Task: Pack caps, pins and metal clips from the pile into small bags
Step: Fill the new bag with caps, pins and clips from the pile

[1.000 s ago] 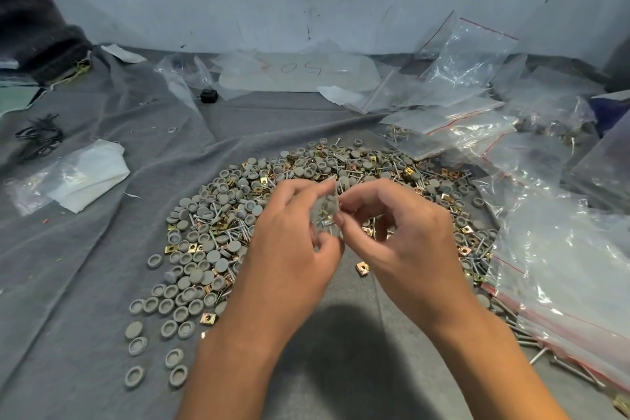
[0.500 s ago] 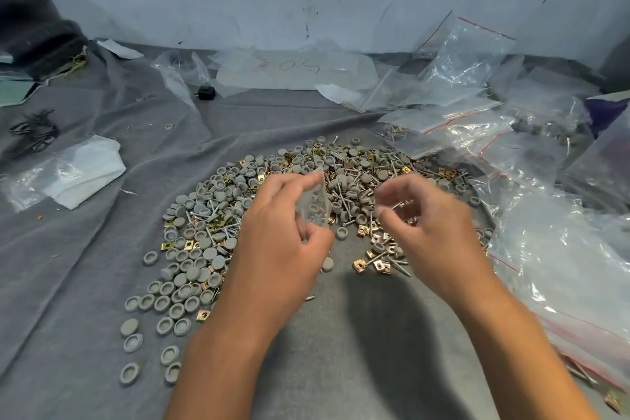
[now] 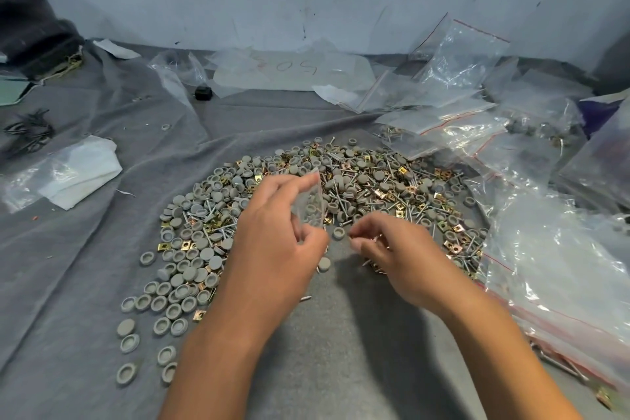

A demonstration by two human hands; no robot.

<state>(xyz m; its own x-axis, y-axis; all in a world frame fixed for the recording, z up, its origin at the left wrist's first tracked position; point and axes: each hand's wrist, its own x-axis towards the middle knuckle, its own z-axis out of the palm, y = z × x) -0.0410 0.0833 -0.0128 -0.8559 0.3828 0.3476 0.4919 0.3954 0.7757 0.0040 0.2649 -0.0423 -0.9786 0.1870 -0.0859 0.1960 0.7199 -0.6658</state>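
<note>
Head view, the only cam. My left hand (image 3: 272, 242) holds a small clear bag (image 3: 308, 203) upright over the near edge of the pile (image 3: 341, 194) — forefinger and thumb pinch it, mouth up, and a few grey caps seem to lie inside, tho the plastic blurs the count. My right hand (image 3: 392, 249) is low at the pile's near edge, just right of the bag, fingers curled in a pinch; it looks to have thin pins or a clip between the tips, but I cannot tell which, nor be sure anything is caught.

The pile sits on the grey cloth (image 3: 85, 266): grey caps (image 3: 177, 283) thickest on the left, pins (image 3: 341, 196) and brass-coloured metal clips (image 3: 402, 171) mixed thru the middle and right. Spare bags (image 3: 460, 65), most flat and w/ red-striped seals, are heaped to the right and back; a few of them seem to hold parts, approx. nothing I can count.

Progress, as I judge it — early. The bag in hand is only partly filled and unsealed, the pile is large, and the bulk of caps, pins and clips is left to sort.
</note>
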